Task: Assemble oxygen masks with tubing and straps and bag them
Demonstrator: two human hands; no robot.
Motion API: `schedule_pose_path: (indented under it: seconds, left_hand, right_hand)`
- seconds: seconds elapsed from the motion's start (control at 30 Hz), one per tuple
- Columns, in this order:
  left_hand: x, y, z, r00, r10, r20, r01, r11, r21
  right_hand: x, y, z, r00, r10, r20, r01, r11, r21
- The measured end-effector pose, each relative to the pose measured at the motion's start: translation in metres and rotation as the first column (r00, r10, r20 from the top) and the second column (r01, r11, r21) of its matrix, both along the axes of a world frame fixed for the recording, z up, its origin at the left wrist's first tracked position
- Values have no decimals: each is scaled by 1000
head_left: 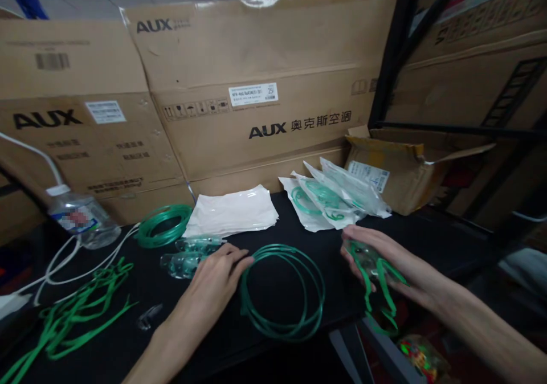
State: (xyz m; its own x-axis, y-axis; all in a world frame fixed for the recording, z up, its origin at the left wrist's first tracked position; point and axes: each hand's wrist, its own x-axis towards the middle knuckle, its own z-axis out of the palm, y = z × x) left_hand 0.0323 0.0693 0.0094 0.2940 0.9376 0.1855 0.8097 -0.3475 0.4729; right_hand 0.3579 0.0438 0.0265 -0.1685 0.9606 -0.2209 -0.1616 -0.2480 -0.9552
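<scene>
My left hand (216, 278) rests on the black table (299, 236), fingers closed on the left edge of a coil of green tubing (282, 293). My right hand (380, 258) hovers at the table's right edge, curled around a clear mask with green elastic straps (376, 281) that dangle below my palm. Clear masks (188, 256) lie just left of my left hand. A second green tubing coil (164, 224) lies further back on the left.
A stack of empty clear bags (233, 210) and several packed bags (333, 196) lie at the back. Loose green straps (81, 310), white cables (64, 264) and a water bottle (81, 219) sit left. Large cardboard boxes (265, 88) wall the rear; an open carton (397, 167) stands right.
</scene>
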Motion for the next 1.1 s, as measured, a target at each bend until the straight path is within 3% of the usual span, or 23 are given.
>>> schedule_pose_path:
  seconds: [0.1, 0.17, 0.23, 0.3, 0.33, 0.4, 0.6, 0.93, 1.1]
  left_hand:
    - [-20, -20, -3, 999, -26, 39, 26, 1000, 11]
    - [-31, -37, -9, 998, 31, 58, -31, 999, -9]
    - [-35, -51, -17, 995, 87, 49, -84, 994, -64]
    - [-32, -59, -23, 994, 111, 19, -108, 988, -109]
    - [-28, -61, -25, 993, 115, 4, -114, 986, -119]
    - [-20, -60, -26, 991, 133, -26, -135, 984, -113]
    - [-12, -55, -25, 984, 153, -93, -163, 980, -115]
    - [-18, -53, -23, 988, 154, 24, -148, 976, -158]
    - [-13, -41, -24, 984, 179, -17, -179, 972, -155]
  right_hand:
    - [-7, 12, 1, 961, 217, 173, -229, 972, 56]
    - [-14, 24, 0, 874, 296, 384, -355, 931, 90]
    - [-24, 37, 0, 685, 229, 691, -447, 882, 151]
    - [-34, 49, 1, 390, 17, 921, -540, 814, 213]
    - [-40, 55, 1, 261, -79, 962, -582, 782, 222]
    - [-49, 64, 3, 138, -129, 982, -634, 750, 188]
    - [-59, 73, 4, 106, -10, 994, -723, 686, 84]
    - [-63, 76, 0, 254, 128, 959, -814, 563, 141]
    - [-62, 81, 0, 314, 197, 929, -831, 530, 168]
